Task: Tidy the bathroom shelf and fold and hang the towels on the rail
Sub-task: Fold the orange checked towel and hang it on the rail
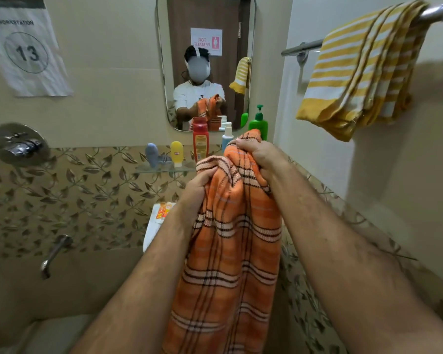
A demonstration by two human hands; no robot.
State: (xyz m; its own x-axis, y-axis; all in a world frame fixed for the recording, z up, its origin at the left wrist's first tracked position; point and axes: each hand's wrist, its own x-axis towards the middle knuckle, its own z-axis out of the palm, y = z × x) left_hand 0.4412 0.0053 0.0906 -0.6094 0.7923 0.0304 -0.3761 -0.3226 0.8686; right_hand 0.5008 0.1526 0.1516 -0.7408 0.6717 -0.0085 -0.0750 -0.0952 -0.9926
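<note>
An orange checked towel (230, 256) hangs down in front of me, bunched at its top. My left hand (202, 181) grips the towel's upper left edge. A little higher, my right hand (260, 155) grips its upper right part. A yellow and white striped towel (356, 75) hangs folded over the chrome rail (302, 48) on the right wall. Below the mirror, the glass shelf (164, 168) carries a grey shark-shaped item (152, 155), a yellow tube (176, 153), a red bottle (200, 139), a white and blue spray bottle (226, 136) and a green pump bottle (258, 122).
A mirror (205, 62) hangs on the far wall above the shelf. A chrome mixer valve (19, 145) and a spout (53, 254) stick out of the left wall. A white object with orange sachets (159, 218) lies under the shelf. A paper marked 13 (26, 49) is on the wall.
</note>
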